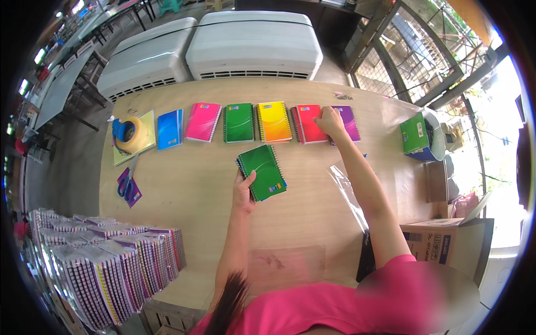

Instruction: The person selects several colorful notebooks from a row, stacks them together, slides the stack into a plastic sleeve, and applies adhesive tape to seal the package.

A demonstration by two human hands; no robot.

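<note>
My left hand grips a small stack of spiral notebooks with a green notebook on top; blue edges show beneath it. My right arm stretches to the far row, where my right hand closes with bent fingers on the right edge of a red notebook. Partly behind that hand lies a purple notebook. Leftward along the row are yellow, green, pink and blue notebooks, all spiral-bound.
At the left lie a tape dispenser on a yellow notebook and scissors on a purple piece. Wrapped notebook stacks fill the near left. A clear plastic sleeve lies in front of me. Rightward are a bin and a cardboard box.
</note>
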